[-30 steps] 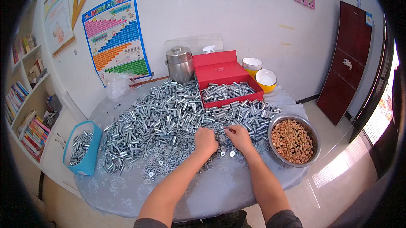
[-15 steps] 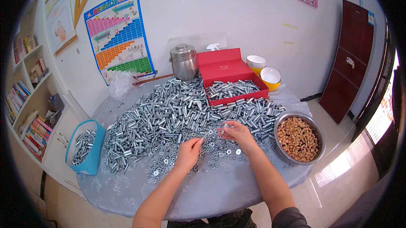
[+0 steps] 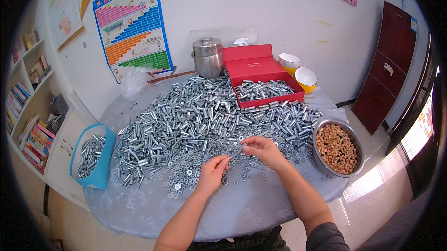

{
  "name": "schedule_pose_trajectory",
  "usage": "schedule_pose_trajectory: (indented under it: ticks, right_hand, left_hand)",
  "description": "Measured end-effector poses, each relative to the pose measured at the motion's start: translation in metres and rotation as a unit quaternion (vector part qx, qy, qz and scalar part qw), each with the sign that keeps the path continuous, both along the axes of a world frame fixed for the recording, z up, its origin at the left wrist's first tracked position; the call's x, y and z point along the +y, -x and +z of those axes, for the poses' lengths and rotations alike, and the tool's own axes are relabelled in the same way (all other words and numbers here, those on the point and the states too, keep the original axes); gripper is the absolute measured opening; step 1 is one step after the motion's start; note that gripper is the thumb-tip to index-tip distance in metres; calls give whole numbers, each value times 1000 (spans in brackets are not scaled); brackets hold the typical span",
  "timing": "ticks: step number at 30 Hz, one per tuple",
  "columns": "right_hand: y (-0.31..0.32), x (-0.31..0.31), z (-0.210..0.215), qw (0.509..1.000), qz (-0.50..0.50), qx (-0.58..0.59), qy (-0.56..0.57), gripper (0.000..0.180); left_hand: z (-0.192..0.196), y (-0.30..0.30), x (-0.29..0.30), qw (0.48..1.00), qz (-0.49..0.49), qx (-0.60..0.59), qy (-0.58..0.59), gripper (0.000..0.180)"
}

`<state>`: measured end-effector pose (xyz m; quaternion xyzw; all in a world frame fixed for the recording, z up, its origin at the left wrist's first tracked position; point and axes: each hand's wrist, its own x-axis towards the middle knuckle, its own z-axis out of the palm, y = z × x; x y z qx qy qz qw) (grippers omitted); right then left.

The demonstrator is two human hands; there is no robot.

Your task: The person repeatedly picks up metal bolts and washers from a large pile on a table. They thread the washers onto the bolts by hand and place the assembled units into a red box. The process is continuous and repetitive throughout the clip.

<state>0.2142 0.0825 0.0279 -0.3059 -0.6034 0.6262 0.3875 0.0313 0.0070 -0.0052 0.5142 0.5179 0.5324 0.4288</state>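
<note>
My left hand pinches one end of a thin silver bolt, which slants up to the right. At its other end are the closed fingertips of my right hand; whatever small part they hold is mostly hidden. Both hands hover over the near side of a big heap of silver metal sleeves and bolts. Loose washers and nuts lie scattered around and under the hands.
A red open box of metal sleeves stands behind the heap, beside a steel canister and yellow-white bowls. At right sits a steel basin of small tan pieces. A blue basket of metal parts is at left.
My hands have come closer together, and the bolt now spans between their fingertips. Earlier a short silver piece showed in my right fingers. The whole view has shifted slightly.
</note>
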Motion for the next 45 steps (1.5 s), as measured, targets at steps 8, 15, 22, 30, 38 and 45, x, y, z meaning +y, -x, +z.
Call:
schedule_pose_trajectory:
  ticks: [8, 15, 22, 30, 38, 45]
  right_hand:
    - [12, -6, -7, 999, 47, -6, -3, 21]
    - [11, -10, 2, 998, -27, -25, -44, 20]
    - [-47, 21, 0, 921, -117, -328, -176, 16]
    - [-37, 14, 2, 878, -77, -428, -199, 17]
    - [-28, 14, -3, 930, -65, -333, -144, 18]
    - [-13, 6, 7, 991, -31, -129, 1, 16]
  left_hand:
    - [10, -6, -3, 983, -13, -179, 37, 26]
    - [16, -7, -3, 977, -24, -208, 50, 28]
    - [15, 4, -2, 976, 14, -212, 40, 26]
    - [14, 5, -1, 977, 6, -207, 52, 24]
    - [11, 5, 0, 978, -6, -196, 69, 22]
    - [7, 5, 0, 980, -43, -174, 91, 23]
